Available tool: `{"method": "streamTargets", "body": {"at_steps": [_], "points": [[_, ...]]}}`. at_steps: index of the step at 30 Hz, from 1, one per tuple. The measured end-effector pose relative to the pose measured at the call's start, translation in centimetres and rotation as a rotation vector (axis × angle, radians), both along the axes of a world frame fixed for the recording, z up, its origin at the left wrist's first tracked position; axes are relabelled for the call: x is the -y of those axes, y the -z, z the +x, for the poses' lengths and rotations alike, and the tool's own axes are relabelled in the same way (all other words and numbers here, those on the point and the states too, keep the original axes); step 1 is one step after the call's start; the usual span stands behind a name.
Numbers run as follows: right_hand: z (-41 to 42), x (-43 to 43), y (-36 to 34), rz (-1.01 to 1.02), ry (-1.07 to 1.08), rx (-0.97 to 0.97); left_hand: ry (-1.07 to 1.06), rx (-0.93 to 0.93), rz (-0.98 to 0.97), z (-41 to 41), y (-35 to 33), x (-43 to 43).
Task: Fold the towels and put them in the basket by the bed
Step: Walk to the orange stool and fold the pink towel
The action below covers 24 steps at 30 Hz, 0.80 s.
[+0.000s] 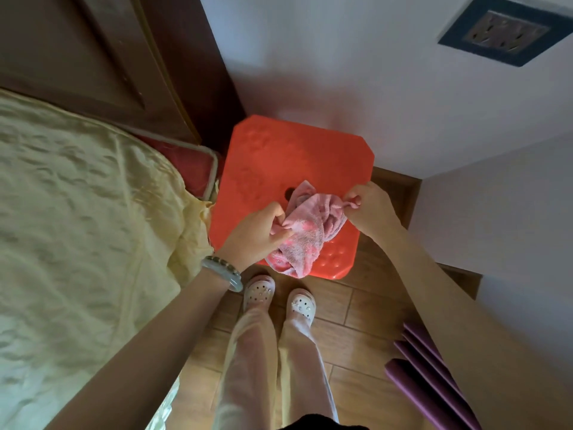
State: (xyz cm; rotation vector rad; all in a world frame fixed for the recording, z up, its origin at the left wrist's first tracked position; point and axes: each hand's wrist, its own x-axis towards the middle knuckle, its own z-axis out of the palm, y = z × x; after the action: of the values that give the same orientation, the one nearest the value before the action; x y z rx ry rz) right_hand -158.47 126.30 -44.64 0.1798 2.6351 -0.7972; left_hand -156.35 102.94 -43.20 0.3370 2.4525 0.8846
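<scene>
A small pink towel (305, 231) hangs crumpled between my two hands, above the front part of an orange-red plastic stool (279, 156). My left hand (259, 232) pinches its left edge. Its upper right corner is gripped by my right hand (370, 209) between thumb and fingers. The towel's lower end droops past the stool's front edge. No basket shows in this view.
The bed with a pale yellow cover (77, 228) fills the left side, with a dark wooden headboard (108, 57) behind it. A white wall (372, 72) with a socket (508, 32) stands beyond the stool. Purple folded mats (431, 383) lean at lower right. My feet in white clogs (279, 297) stand on wood flooring.
</scene>
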Motion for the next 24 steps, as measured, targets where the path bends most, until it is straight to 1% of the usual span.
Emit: {"method": "streamTargets", "body": {"at_steps": [6,8,13,17,21,24], "points": [[0.5,-1.7,-6.5,-0.114,0.087,-0.042,-0.135,0.045,0.019,-0.5,-5.3,3.4],[0.7,-2.2,-8.9,-0.141,0.067,-0.042,-0.192,0.059,0.008,-0.6,-7.1,4.9],[1.2,-2.3,-14.8,-0.194,0.064,-0.072,-0.282,0.010,-0.008,-0.7,-12.3,7.7],[0.4,-1.9,-19.9,-0.219,0.035,-0.079,-0.269,-0.116,0.008,-1.3,-16.9,8.7],[-1.4,-1.6,-25.0,-0.219,0.071,-0.147,-0.303,-0.279,0.069,-3.2,-21.0,9.2],[-2.5,-1.8,-27.7,-0.242,0.089,-0.211,-0.340,-0.362,0.119,-4.9,-23.6,8.8]]}}
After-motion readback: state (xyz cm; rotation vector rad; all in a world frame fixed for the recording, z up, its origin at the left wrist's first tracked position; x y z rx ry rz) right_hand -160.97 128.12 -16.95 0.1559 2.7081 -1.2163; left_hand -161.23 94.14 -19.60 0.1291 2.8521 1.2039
